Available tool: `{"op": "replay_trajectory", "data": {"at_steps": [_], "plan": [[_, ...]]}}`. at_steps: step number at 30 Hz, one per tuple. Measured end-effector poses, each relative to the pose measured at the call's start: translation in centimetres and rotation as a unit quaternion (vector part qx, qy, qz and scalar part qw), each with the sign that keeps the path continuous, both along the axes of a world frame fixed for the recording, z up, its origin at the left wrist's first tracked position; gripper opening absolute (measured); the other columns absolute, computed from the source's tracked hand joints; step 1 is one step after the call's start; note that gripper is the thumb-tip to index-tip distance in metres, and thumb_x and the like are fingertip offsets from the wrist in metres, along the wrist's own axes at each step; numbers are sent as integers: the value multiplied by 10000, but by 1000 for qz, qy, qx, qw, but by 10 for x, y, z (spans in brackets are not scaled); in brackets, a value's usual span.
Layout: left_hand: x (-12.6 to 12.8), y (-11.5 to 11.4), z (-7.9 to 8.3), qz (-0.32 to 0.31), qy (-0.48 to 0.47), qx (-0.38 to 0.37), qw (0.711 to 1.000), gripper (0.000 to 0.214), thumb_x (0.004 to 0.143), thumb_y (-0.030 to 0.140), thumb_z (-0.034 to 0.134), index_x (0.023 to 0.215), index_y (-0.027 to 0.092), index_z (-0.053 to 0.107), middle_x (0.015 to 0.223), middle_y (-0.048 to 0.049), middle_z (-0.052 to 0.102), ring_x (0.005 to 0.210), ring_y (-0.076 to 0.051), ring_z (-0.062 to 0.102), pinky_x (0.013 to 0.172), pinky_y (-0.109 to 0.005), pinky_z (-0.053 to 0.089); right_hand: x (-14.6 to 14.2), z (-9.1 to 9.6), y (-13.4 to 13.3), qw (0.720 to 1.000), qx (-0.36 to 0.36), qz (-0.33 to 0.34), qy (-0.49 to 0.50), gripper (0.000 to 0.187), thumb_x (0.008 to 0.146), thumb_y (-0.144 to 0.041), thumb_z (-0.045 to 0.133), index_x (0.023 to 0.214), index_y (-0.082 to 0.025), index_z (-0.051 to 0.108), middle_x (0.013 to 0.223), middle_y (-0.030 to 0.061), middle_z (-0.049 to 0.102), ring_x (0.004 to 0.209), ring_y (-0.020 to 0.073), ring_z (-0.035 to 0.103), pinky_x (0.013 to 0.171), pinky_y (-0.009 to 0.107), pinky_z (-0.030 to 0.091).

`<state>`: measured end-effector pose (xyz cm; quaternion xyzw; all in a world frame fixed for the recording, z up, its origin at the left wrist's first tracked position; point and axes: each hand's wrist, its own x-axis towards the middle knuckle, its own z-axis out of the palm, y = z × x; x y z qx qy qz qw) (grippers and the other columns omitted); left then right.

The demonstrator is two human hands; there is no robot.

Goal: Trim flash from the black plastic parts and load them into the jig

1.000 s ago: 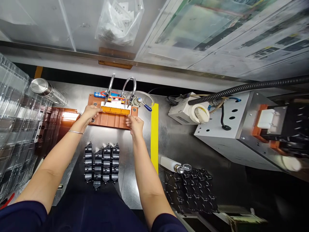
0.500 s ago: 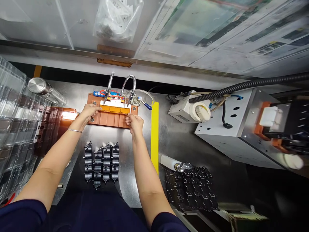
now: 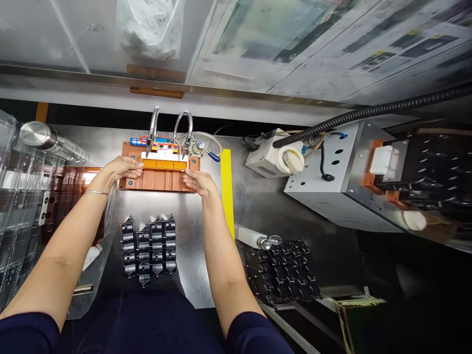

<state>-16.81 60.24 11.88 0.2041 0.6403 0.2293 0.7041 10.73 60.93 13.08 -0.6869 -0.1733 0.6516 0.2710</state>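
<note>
A narrow orange strip with rows of small marks lies across the white block of a copper-coloured fixture. My left hand is at the strip's left end, thumb and fingertips pinched together there. At the right end, my right hand has its thumb and forefinger tips on the strip's corner, with the other fingers loosely bent below. Two bendable metal hoses arch over the fixture from behind. Closer to my body, several rows of black moulded parts lie on the metal bench.
A steel-capped flask stands left, near clear plastic trays. Yellow tape runs along the bench right of the fixture. Further right are a white machine with a black corrugated hose and more black parts.
The view has shifted, so the bench and fixture appear further left. My right hand's fingers have straightened somewhat at the strip's end. The strip stays on the fixture.
</note>
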Motion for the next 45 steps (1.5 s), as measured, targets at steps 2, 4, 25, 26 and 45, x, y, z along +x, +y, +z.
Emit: {"op": "replay_trajectory", "data": {"at_steps": [2,4,25,26,45], "plan": [[-6,-2,0,-9,-21,8,1000,105,677,127,746,725,97,658,681,-95,704,585,-122,666,541,-182,549,11,3,-2,999,20,9,39,85,730,-141,723,719,-108,646,625,52,708,540,110,666,479,160,540],[-9,-10,2,0,-13,27,1000,96,678,89,729,746,88,661,696,-96,705,607,-127,675,562,-186,554,20,5,-23,995,83,-9,53,132,709,-158,742,806,-129,659,754,55,735,682,123,699,599,188,569],[78,-127,26,-206,456,568,654,268,896,287,491,1100,199,640,1171,-116,654,1139,-259,551,1020,-504,378,-25,8,-106,626,505,422,-418,342,890,-176,450,1185,-223,617,1265,86,608,1224,252,518,1068,500,326],[77,-121,20,-225,476,549,649,271,900,275,482,1105,189,636,1176,-125,649,1128,-266,555,1003,-507,391,-32,0,-98,609,511,433,-424,343,898,-162,437,1184,-220,616,1264,87,609,1230,253,511,1066,514,317],[84,-66,-14,-353,521,453,632,501,860,26,261,1312,6,476,1339,-238,497,1251,-316,464,1049,-492,345,77,15,58,682,306,366,-555,177,799,-24,552,862,-135,675,731,89,653,827,221,618,805,362,428]]}}
